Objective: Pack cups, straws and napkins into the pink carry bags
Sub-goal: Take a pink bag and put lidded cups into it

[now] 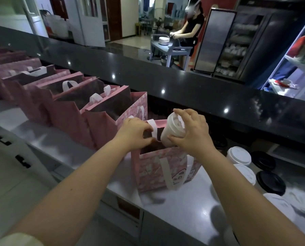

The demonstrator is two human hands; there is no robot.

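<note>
A pink carry bag with white ribbon handles stands open on the steel counter, near me. My left hand pinches its left rim and the far white handle, holding the mouth open. My right hand grips a white lidded cup, tilted with its lid up and to the left, right over the bag's opening. The cup's base is hidden by my fingers and the bag rim.
Several more open pink bags stand in a row to the left. Cups with white lids and black lids crowd the counter at right. A raised black ledge runs behind. A person stands at a cart beyond.
</note>
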